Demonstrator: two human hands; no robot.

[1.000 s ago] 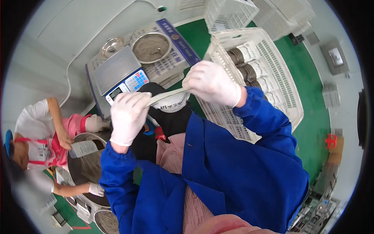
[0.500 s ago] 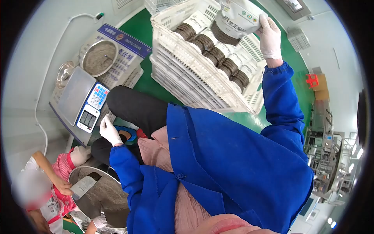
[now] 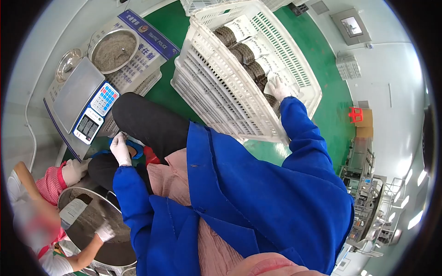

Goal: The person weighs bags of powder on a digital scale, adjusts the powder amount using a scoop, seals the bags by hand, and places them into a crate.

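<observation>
My right hand [image 3: 278,88], in a white glove, reaches into a white plastic crate [image 3: 239,94]. Its fingers are closed on a white pouch [image 3: 289,79] with a see-through lower part, at the near end of a row. Several similar pouches [image 3: 258,46], filled with dark grains, lie overlapping beside it. My left hand [image 3: 120,151], gloved too, hangs beside my knee, near the scale. Its fingers are pressed together; what they hold, if anything, I cannot make out.
A digital scale [image 3: 90,122] stands left, beside a metal bowl [image 3: 135,51] of greyish grains and a shiny dish [image 3: 69,64]. Lower left, a co-worker's gloved hand [image 3: 105,231] is over a large metal tub [image 3: 120,263] with a pouch [image 3: 72,212]. Machinery [image 3: 363,193] stands far right.
My right hand has lowered from above the crate into it, bringing the pouch down onto the row. My left hand stays by my knee. The co-worker's gloved hand has moved over the tub.
</observation>
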